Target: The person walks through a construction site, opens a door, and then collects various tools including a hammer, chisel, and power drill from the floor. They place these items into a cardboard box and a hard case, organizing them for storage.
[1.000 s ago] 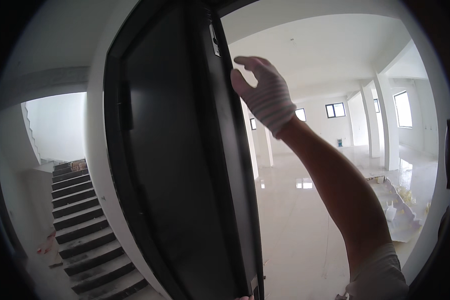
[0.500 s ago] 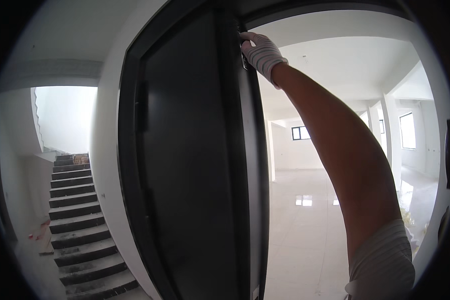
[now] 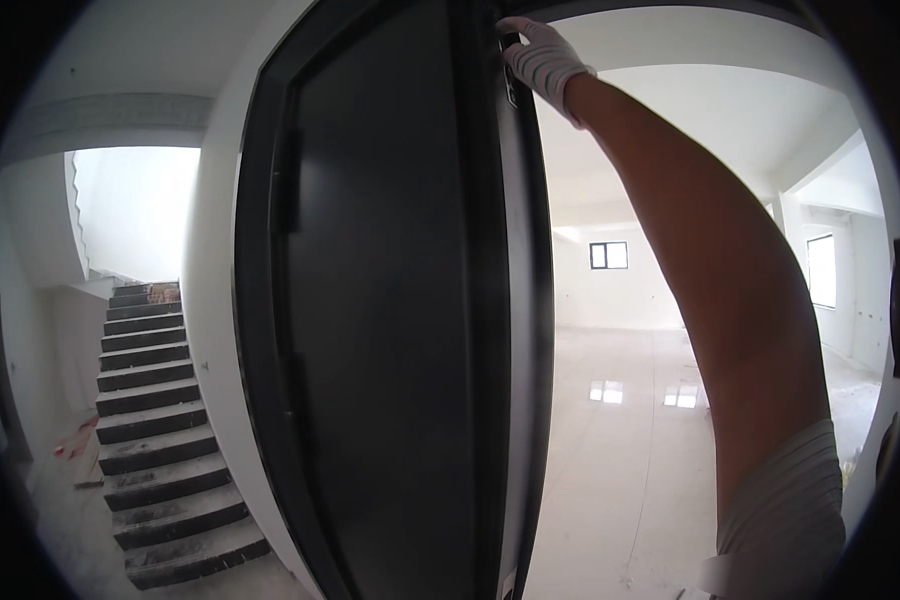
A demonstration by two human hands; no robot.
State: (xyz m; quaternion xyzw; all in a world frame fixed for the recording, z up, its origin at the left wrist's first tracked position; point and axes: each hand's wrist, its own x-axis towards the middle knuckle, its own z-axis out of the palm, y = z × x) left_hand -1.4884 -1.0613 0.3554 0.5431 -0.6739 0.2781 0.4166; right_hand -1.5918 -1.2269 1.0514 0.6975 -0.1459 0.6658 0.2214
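Note:
High up in the head view, my right hand (image 3: 545,58) wears a white knit glove with grey stripes. Its fingers are bent around the upper edge of a dark grey metal door (image 3: 390,300); the fingertips are partly hidden there. Just below the hand, a small metal latch plate (image 3: 512,88) is set into the door's narrow side. My bare right forearm (image 3: 710,240) reaches up from the lower right, out of a grey sleeve (image 3: 785,490). My left hand cannot be made out.
Left of the door, dark-edged stairs (image 3: 160,400) climb beside a white wall (image 3: 215,200). Beyond the doorway lies a bright room with a glossy tiled floor (image 3: 610,470) and a small window (image 3: 609,255). Reddish debris (image 3: 75,440) lies at the stairs' left.
My right hand and forearm have shifted slightly up and right in the picture. The door's free edge also appears farther right, and more of the doorway's top is cut off.

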